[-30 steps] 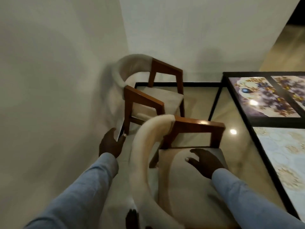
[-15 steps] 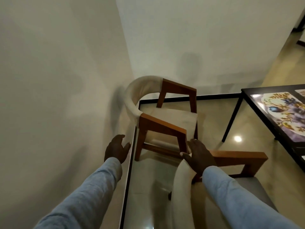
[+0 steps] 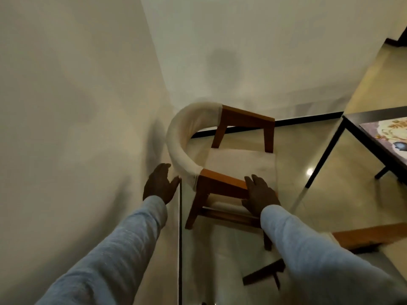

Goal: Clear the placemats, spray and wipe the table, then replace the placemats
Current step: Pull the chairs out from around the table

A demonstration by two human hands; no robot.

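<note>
A dark-framed table (image 3: 361,116) shows only its corner at the right edge, with a floral placemat (image 3: 385,133) lying on it. Both my hands are away from it, over a wooden chair (image 3: 244,119) with a cream padded back that stands in the wall corner. My left hand (image 3: 159,183) is open, fingers apart, beside the cream backrest (image 3: 178,146) and close to the wall, holding nothing. My right hand (image 3: 261,195) lies flat on the chair's near wooden armrest (image 3: 222,180) with its fingers spread, not curled around it. No spray bottle or cloth is in view.
A second chair's wooden armrest (image 3: 370,236) juts in at the lower right, close to my right sleeve. Walls close in on the left and behind the chair, with a dark skirting line (image 3: 308,119). Glossy tiled floor (image 3: 330,194) lies between the chair and the table leg (image 3: 326,155).
The view has swung left and away from the table. My right hand left the near chair's seat and back and moved forward onto the far chair's armrest. My left hand moved toward the cream backrest.
</note>
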